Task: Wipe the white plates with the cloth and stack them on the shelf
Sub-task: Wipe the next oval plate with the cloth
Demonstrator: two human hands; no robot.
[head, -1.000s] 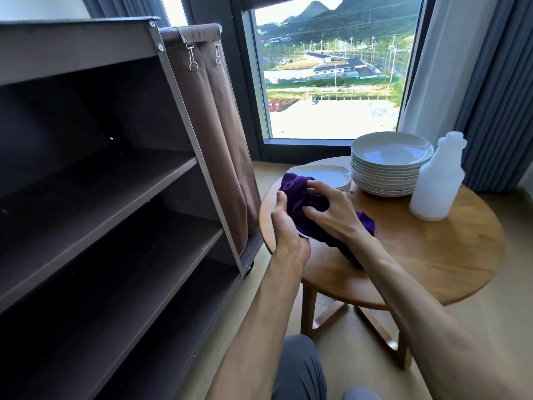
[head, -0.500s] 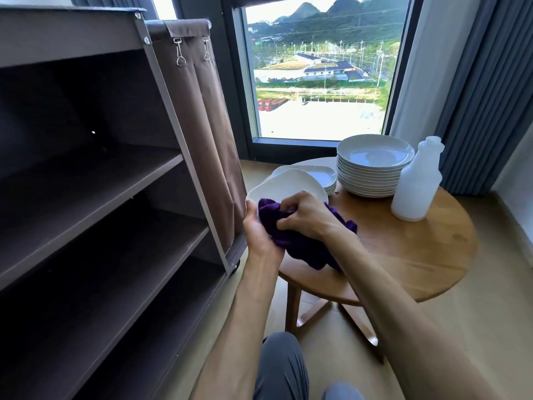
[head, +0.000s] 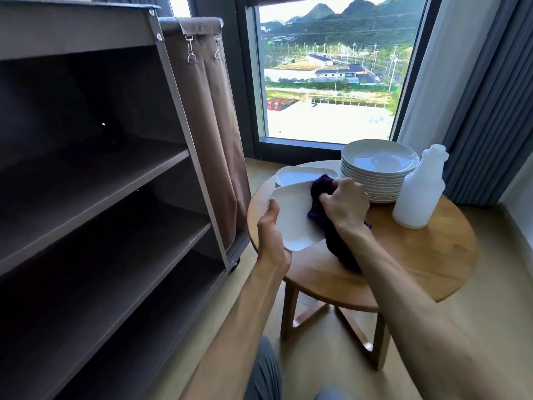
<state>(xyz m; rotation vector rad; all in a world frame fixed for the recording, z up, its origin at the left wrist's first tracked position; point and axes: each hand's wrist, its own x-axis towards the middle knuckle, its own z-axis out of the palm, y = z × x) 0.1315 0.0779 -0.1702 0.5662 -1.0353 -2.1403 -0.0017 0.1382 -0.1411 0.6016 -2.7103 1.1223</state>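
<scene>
Shelves point(head: 95, 180) open — bottle point(head: 418, 192), stacked plates point(head: 377, 168) crowd table point(head: 418, 255).

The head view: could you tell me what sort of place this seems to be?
Probably a hotel room or serviced apartment high up: a wheeled housekeeping cart with a brown linen bag, a tall window overlooking distant buildings, and a small round wooden table.

Left hand point(head: 271, 226) grips plate point(head: 294, 217); right hand point(head: 344, 206) presses cloth point(head: 320, 189)

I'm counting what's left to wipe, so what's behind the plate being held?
Behind the held plate sits a low stack of plates on the table. Its top plate shows, but the plate and cloth hide the rest.
</scene>
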